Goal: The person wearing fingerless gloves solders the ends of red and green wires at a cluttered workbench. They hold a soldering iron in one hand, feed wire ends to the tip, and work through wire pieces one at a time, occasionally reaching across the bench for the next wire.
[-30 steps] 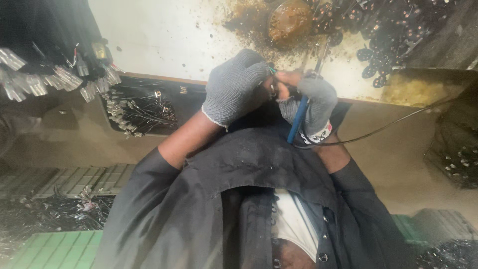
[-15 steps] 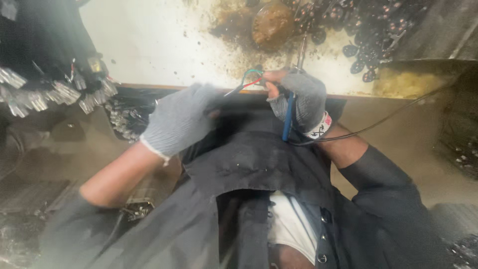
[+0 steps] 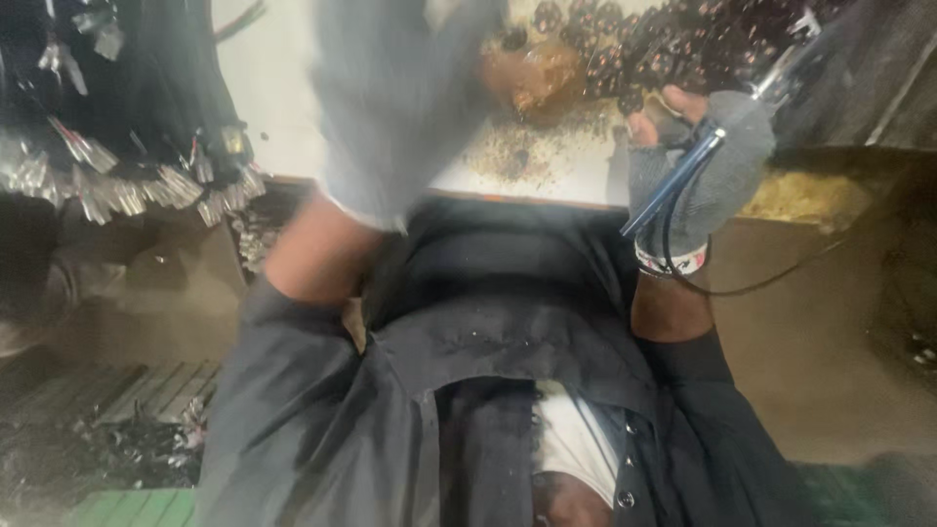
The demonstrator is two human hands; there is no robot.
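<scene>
While the blurred left hand [image 3: 395, 107] cannot be judged, the right hand [image 3: 698, 166] grips a blue-handled tool [image 3: 673, 185] above the white table [image 3: 576, 166].

The tabletop [image 3: 283, 98] is white and dirty. A brown lump [image 3: 535, 80] sits on it in a rusty stain. Many small dark rings [image 3: 673, 44] lie in a heap beside the lump. Tiny dark bits [image 3: 512, 151] are scattered near the front edge.

gloves [image 3: 705, 181] looking grey knit cloth, matt | tool handle [image 3: 673, 185] showing glossy blue plastic | worktop [image 3: 547, 161] appearing stained, gritty
</scene>
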